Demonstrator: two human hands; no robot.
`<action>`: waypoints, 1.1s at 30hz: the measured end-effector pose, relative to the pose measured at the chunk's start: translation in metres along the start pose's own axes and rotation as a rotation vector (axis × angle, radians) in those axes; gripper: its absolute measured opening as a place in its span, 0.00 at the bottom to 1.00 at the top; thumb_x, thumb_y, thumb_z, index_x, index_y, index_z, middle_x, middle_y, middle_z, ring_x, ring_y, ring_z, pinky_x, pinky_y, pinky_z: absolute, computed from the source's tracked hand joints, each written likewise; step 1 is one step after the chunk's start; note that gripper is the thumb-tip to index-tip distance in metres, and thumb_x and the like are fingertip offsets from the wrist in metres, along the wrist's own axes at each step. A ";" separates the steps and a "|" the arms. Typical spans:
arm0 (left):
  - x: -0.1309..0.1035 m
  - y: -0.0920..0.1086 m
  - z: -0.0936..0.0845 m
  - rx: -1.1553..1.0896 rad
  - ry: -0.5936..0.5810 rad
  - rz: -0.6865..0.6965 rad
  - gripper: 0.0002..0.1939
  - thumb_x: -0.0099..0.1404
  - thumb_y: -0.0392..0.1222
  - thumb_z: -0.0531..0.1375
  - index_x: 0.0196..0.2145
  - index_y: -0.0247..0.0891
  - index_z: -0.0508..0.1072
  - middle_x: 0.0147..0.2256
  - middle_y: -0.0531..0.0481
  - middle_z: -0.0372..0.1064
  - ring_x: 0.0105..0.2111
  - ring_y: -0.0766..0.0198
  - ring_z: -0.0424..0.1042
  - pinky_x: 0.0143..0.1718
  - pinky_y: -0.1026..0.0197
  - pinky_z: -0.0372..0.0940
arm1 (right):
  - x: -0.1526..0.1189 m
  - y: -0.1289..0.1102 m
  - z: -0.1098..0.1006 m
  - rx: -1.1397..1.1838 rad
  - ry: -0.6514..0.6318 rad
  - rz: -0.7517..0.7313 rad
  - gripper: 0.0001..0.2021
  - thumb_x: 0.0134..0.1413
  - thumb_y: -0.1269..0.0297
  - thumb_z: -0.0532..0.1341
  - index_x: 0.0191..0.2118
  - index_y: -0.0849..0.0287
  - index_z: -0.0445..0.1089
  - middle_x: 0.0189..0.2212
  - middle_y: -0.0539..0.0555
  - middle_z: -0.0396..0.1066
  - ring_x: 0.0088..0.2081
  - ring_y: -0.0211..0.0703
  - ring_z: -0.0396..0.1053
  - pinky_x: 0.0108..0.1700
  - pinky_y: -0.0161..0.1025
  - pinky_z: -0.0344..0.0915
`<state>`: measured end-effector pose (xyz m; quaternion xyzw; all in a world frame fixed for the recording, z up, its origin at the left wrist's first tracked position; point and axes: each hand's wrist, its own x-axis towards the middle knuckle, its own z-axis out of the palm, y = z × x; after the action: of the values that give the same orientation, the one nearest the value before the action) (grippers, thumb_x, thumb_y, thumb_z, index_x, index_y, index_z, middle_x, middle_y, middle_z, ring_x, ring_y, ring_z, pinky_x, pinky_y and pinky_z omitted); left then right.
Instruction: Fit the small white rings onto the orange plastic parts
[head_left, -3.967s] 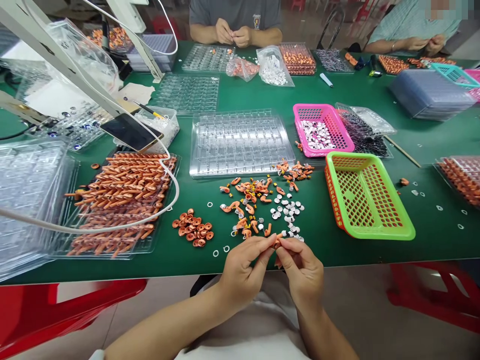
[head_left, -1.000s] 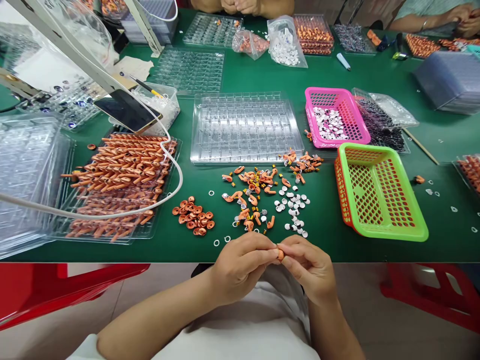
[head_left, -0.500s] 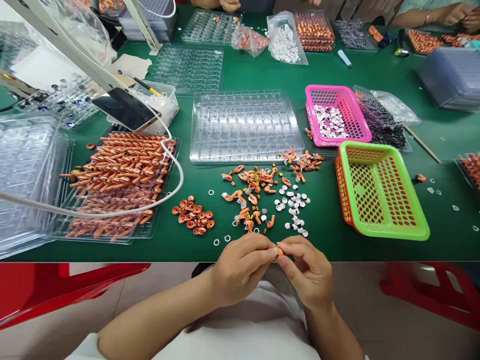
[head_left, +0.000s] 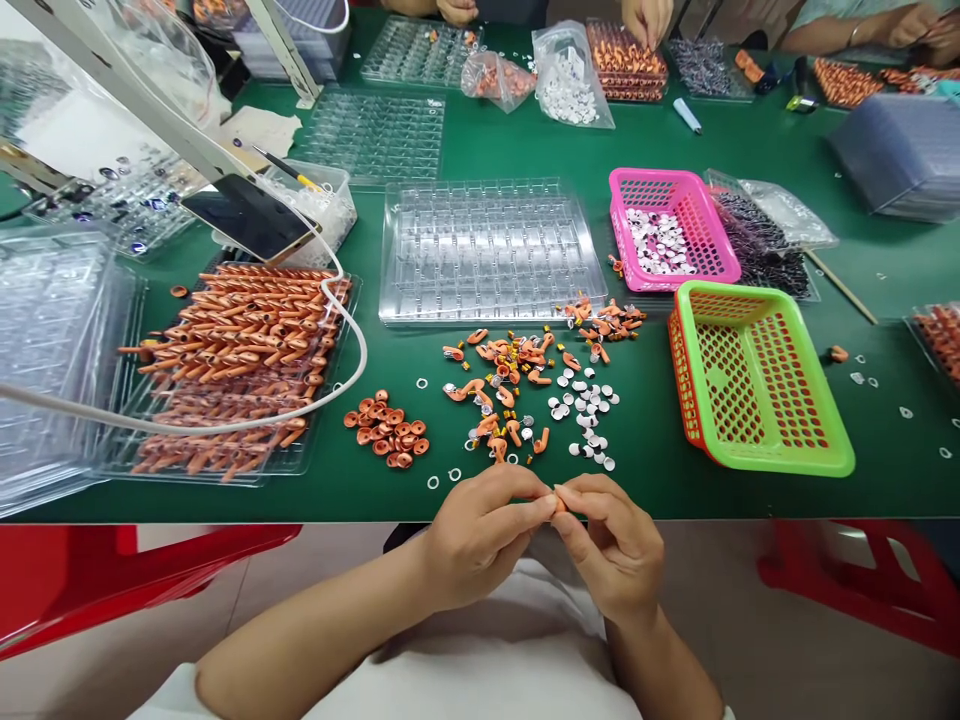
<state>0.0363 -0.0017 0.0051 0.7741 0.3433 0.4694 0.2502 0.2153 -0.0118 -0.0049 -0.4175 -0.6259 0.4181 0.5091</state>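
Observation:
At the table's front edge my left hand [head_left: 487, 535] and my right hand [head_left: 619, 545] meet, fingertips pinched together. Between them is a small orange earbud shell [head_left: 560, 505], mostly covered by the fingers. Just beyond lie loose orange earbud shells with stems [head_left: 517, 352], mixed with tiny yellow pieces. To their right is a scatter of small white and black discs [head_left: 592, 405]. A pile of round copper-orange caps [head_left: 390, 432] sits to the left, with a few white rings [head_left: 454, 475] nearby.
A clear tray [head_left: 491, 250] lies behind the loose parts. At right stand a green basket [head_left: 787, 460] and a pink basket [head_left: 675, 178]. Stemmed shells fill a tray [head_left: 255, 330] at left, crossed by a white cable [head_left: 364, 350]. A co-worker's hand [head_left: 646, 20] is across the table.
My hands stay almost in place, pinching the same shell. Across the table, a co-worker's hand has come down over the tray of orange parts.

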 end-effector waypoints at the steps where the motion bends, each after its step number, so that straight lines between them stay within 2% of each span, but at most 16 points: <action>1: 0.001 0.000 0.000 -0.004 0.003 -0.013 0.19 0.66 0.27 0.55 0.52 0.40 0.70 0.38 0.43 0.75 0.38 0.62 0.74 0.37 0.59 0.72 | 0.000 0.000 0.000 -0.004 0.005 -0.004 0.17 0.55 0.78 0.63 0.47 0.50 0.74 0.36 0.54 0.76 0.36 0.45 0.75 0.35 0.41 0.74; 4: 0.005 0.000 -0.001 0.036 0.021 -0.058 0.15 0.66 0.28 0.57 0.48 0.41 0.73 0.37 0.44 0.74 0.37 0.62 0.73 0.37 0.59 0.71 | 0.003 0.002 0.001 -0.045 0.027 -0.030 0.17 0.54 0.78 0.63 0.46 0.50 0.74 0.37 0.54 0.76 0.38 0.45 0.74 0.37 0.41 0.74; 8: 0.011 -0.002 -0.002 0.124 0.061 -0.099 0.13 0.65 0.29 0.60 0.44 0.42 0.77 0.29 0.50 0.71 0.29 0.67 0.69 0.31 0.63 0.67 | 0.007 0.001 0.000 -0.141 0.026 -0.069 0.17 0.54 0.79 0.63 0.47 0.51 0.73 0.38 0.55 0.75 0.38 0.45 0.74 0.36 0.41 0.74; 11: 0.014 -0.002 0.000 0.086 0.080 -0.100 0.13 0.64 0.29 0.61 0.44 0.41 0.78 0.28 0.50 0.74 0.29 0.66 0.70 0.32 0.62 0.68 | 0.011 0.000 0.000 -0.206 0.023 -0.110 0.18 0.54 0.79 0.63 0.47 0.52 0.72 0.37 0.55 0.75 0.38 0.45 0.74 0.35 0.41 0.74; 13: 0.015 -0.001 0.000 -0.006 0.080 -0.150 0.12 0.64 0.29 0.61 0.42 0.39 0.79 0.29 0.48 0.77 0.30 0.64 0.73 0.34 0.61 0.70 | 0.013 0.000 0.000 -0.244 0.031 -0.129 0.17 0.54 0.79 0.63 0.47 0.53 0.72 0.37 0.55 0.75 0.38 0.45 0.74 0.35 0.41 0.74; 15: 0.016 0.002 0.000 -0.133 0.047 -0.306 0.11 0.64 0.30 0.61 0.41 0.38 0.80 0.32 0.47 0.79 0.32 0.63 0.76 0.37 0.60 0.72 | 0.015 0.001 -0.001 -0.282 0.037 -0.150 0.17 0.54 0.79 0.63 0.47 0.53 0.72 0.36 0.55 0.75 0.38 0.45 0.74 0.36 0.41 0.74; 19: 0.023 0.006 -0.006 -0.512 -0.029 -0.823 0.08 0.62 0.38 0.65 0.39 0.37 0.82 0.36 0.44 0.81 0.35 0.59 0.79 0.39 0.59 0.74 | 0.016 0.003 -0.001 -0.337 0.033 -0.209 0.19 0.54 0.79 0.62 0.49 0.53 0.71 0.37 0.56 0.75 0.38 0.46 0.74 0.37 0.43 0.75; 22: 0.029 0.004 -0.007 -0.758 -0.003 -1.069 0.09 0.57 0.41 0.69 0.36 0.35 0.83 0.32 0.45 0.80 0.30 0.61 0.78 0.36 0.60 0.74 | 0.015 0.004 -0.002 -0.362 0.012 -0.251 0.22 0.54 0.79 0.62 0.53 0.51 0.70 0.38 0.56 0.75 0.38 0.46 0.75 0.38 0.44 0.76; 26: 0.031 -0.002 -0.003 -0.910 0.063 -1.209 0.10 0.51 0.41 0.72 0.31 0.33 0.83 0.27 0.47 0.78 0.25 0.66 0.75 0.33 0.62 0.73 | 0.015 0.006 -0.006 -0.392 -0.077 -0.295 0.27 0.55 0.80 0.61 0.58 0.50 0.67 0.41 0.57 0.75 0.40 0.47 0.75 0.40 0.45 0.76; 33: 0.029 -0.003 0.002 -1.042 0.144 -1.325 0.12 0.47 0.39 0.74 0.29 0.31 0.82 0.29 0.46 0.78 0.27 0.67 0.75 0.34 0.64 0.72 | 0.020 0.006 -0.010 -0.375 -0.157 -0.279 0.27 0.57 0.80 0.60 0.60 0.50 0.65 0.43 0.58 0.73 0.43 0.47 0.73 0.43 0.45 0.75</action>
<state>0.0463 0.0228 0.0183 0.1668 0.4811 0.3720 0.7761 0.2231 0.0099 -0.0032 -0.3805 -0.7817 0.2517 0.4252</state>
